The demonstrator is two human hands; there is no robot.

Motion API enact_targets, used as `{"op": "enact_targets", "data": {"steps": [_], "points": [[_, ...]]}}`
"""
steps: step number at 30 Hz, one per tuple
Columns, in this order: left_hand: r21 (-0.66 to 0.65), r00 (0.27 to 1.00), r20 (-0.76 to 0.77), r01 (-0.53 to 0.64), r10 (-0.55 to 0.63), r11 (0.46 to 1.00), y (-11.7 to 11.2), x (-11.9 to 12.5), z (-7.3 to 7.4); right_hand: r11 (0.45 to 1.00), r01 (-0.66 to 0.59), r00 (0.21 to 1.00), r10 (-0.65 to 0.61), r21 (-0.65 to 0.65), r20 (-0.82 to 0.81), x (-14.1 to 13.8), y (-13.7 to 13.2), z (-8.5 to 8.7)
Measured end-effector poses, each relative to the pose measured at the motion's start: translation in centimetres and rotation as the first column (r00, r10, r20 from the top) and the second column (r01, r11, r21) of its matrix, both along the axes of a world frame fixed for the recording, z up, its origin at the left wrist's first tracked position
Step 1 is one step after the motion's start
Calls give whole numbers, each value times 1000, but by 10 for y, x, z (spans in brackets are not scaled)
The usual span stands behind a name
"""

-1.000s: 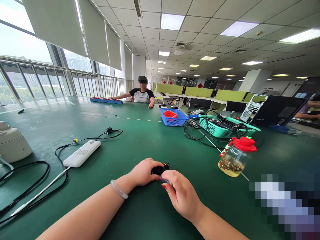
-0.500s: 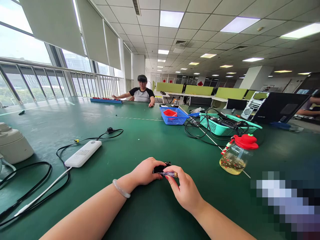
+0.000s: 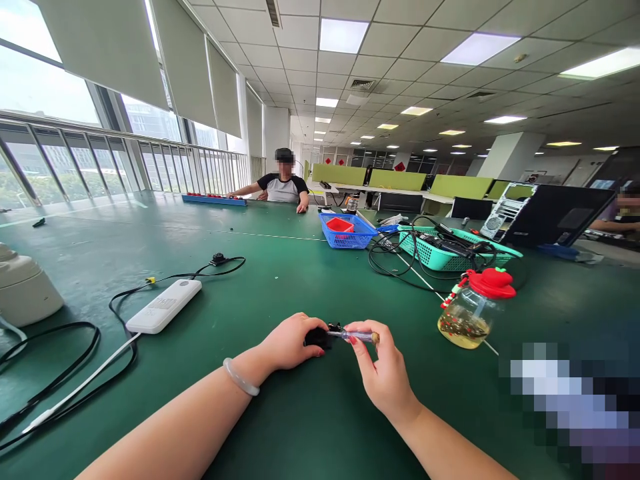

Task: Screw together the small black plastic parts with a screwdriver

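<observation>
My left hand (image 3: 293,343) is closed around a small black object (image 3: 319,338) on the green table, its thumb and fingers on either side; its exact kind I cannot make out. A screwdriver (image 3: 360,336) with a clear purplish handle lies nearly level in my right hand (image 3: 384,367), pinched between thumb and fingers. Its shaft points left, and the tip is at the right end of the black object. Whether the tip touches it I cannot tell.
Left of my hands lie a white power bank (image 3: 165,307) and black cables. A red-lidded jar (image 3: 473,313) stands at right. Beyond are a blue basket (image 3: 347,238), a teal basket (image 3: 430,257) with cables, a monitor (image 3: 555,213) and a seated person (image 3: 285,187).
My right hand has moved right with the screwdriver, so more of its shaft shows. The left hand stays on the black object.
</observation>
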State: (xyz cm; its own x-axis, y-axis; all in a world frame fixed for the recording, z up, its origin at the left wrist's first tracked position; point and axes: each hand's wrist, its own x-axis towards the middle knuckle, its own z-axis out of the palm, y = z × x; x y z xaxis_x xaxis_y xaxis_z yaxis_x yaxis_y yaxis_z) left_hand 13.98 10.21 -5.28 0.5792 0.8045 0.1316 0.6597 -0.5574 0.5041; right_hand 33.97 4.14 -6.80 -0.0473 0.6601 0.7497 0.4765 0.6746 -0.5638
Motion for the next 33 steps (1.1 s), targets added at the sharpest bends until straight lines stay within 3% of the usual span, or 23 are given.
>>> {"op": "enact_targets", "data": {"steps": [7, 23, 30, 33], "points": [[16, 1000, -1, 15, -15, 1000, 0, 0, 1, 997, -8, 989, -3, -73, -151, 2, 7, -4], [23, 998, 15, 57, -57, 998, -1, 1, 1, 979, -7, 998, -4, -202, -55, 3, 13, -6], [41, 997, 42, 56, -58, 998, 0, -1, -1, 997, -11, 992, 2, -74, -125, 3, 6, -5], [54, 997, 51, 53, -56, 997, 2, 0, -2, 999, -29, 996, 26, -33, -82, 1, 2, -2]]}}
